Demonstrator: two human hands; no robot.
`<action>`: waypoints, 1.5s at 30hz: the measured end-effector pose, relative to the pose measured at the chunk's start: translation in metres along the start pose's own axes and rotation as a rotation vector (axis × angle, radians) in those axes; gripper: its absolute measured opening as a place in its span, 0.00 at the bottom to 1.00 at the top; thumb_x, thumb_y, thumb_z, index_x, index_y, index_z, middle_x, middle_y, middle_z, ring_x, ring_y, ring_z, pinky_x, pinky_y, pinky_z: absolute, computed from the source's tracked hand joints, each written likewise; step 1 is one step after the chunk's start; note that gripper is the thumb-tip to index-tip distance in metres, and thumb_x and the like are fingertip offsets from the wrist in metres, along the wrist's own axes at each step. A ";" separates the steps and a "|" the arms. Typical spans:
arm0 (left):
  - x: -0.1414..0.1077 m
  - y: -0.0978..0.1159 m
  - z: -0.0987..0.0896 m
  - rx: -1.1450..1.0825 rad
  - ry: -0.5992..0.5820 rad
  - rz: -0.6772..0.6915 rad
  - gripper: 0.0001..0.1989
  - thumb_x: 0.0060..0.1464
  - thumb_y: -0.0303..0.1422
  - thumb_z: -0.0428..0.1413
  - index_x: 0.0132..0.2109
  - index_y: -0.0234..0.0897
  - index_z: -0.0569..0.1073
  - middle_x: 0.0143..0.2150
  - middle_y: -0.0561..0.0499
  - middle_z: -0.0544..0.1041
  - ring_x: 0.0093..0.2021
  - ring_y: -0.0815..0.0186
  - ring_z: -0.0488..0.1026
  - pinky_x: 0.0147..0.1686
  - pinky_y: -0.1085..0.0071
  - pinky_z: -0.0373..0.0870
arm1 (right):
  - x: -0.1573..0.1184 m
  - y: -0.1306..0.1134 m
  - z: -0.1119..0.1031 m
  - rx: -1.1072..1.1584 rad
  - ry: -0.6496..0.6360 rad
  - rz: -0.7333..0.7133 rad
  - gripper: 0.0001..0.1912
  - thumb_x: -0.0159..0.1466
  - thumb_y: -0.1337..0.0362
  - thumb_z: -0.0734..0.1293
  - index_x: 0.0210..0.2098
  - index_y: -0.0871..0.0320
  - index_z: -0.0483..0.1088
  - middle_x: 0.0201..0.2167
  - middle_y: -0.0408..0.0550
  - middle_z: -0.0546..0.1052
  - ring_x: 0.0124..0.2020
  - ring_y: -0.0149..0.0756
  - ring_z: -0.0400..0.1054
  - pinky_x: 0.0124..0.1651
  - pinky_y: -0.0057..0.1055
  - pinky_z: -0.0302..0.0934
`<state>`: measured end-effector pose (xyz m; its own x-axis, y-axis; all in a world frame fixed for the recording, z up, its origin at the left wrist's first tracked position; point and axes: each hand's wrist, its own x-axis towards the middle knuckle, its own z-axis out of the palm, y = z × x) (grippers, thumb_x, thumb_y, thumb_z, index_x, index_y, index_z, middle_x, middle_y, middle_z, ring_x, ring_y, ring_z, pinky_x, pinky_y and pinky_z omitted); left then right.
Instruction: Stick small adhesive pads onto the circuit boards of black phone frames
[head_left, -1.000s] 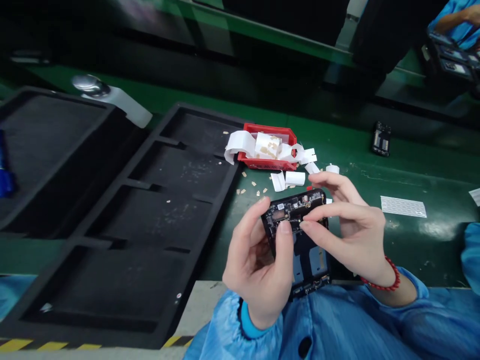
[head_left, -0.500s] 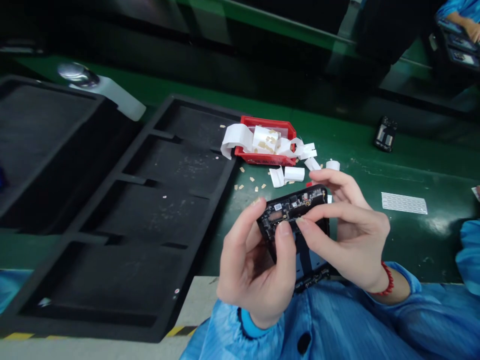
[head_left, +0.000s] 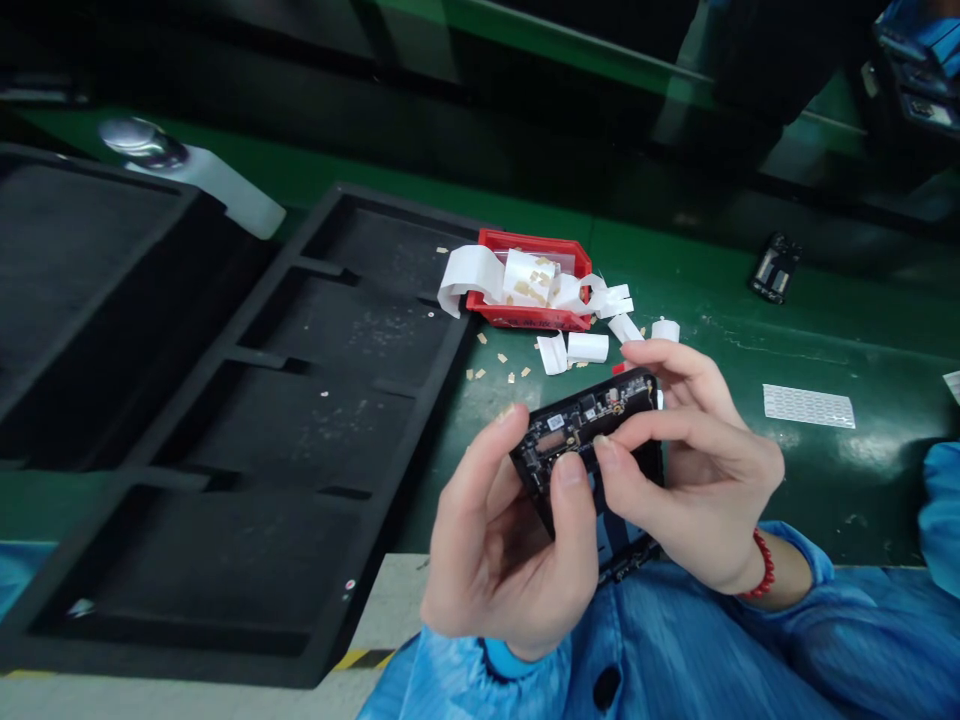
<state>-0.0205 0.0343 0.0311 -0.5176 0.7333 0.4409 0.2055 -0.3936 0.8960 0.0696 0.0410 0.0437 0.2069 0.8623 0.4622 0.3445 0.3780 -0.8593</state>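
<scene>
An opened phone [head_left: 587, 412], its circuit board and inner parts exposed, is tilted in front of my body above the bench edge. My left hand [head_left: 517, 530] grips it by the left side, thumb on the board and a finger at the upper left corner. My right hand [head_left: 686, 475] is at the other side, with thumb and index finger pinched together over the middle of the phone and other fingers behind its right edge. Whether a small part sits in that pinch is hidden.
A red bin [head_left: 531, 318] holds white backing paper and small tan stickers, with more scattered around it. Black compartment trays [head_left: 300, 420] fill the left, near a white metal-topped dispenser [head_left: 232, 190]. Rightward lie a label sheet [head_left: 808, 405] and another opened phone [head_left: 776, 268].
My left hand has shifted slightly left and down with its side of the phone. The right thumb and index finger stay pinched over the board.
</scene>
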 end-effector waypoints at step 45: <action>0.012 -0.020 -0.013 -0.183 -0.140 -0.254 0.14 0.62 0.31 0.60 0.53 0.47 0.82 0.44 0.55 0.86 0.40 0.62 0.85 0.38 0.72 0.84 | 0.007 0.023 0.007 0.317 -0.111 0.119 0.09 0.66 0.73 0.69 0.42 0.55 0.77 0.49 0.49 0.76 0.56 0.34 0.71 0.62 0.36 0.67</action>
<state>-0.0415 0.0432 0.0176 -0.4112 0.8848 0.2191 -0.0742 -0.2720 0.9594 0.0729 0.0581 0.0260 0.1220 0.9313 0.3432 0.0188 0.3436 -0.9389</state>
